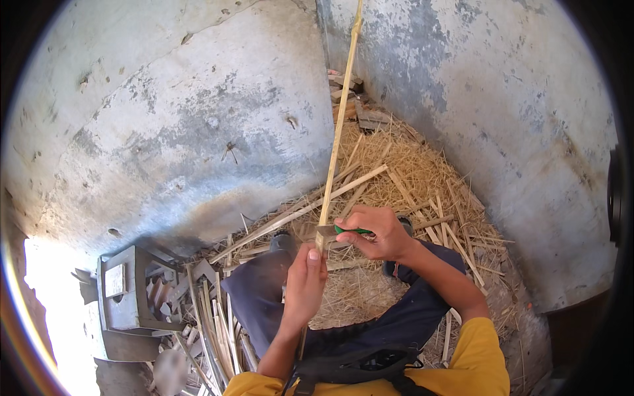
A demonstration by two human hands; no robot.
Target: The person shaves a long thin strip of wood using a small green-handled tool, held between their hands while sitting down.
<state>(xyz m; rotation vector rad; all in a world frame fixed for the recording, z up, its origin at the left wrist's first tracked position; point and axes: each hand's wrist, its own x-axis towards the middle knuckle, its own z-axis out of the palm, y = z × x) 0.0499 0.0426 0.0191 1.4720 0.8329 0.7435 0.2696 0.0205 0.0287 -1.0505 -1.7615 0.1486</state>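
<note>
My left hand point(306, 282) is closed round the near end of a long, pale bamboo strip point(339, 125). The strip rises away from me toward the corner of the walls, past the top of the view. Beyond my left fingers, my right hand point(378, 232) grips the green handle point(355, 231) of a small knife. Its short, flat blade point(325, 230) lies across the strip, touching it just above my left thumb. The fingers of my right hand partly hide the handle.
Straw-like shavings point(389, 155) and loose pale strips point(360, 181) cover the floor between two worn plaster walls point(218, 99). A grey box-like wooden stand point(122, 310) is at the left, beside a bundle of strips point(221, 336). My dark-trousered knees point(254, 290) flank the work.
</note>
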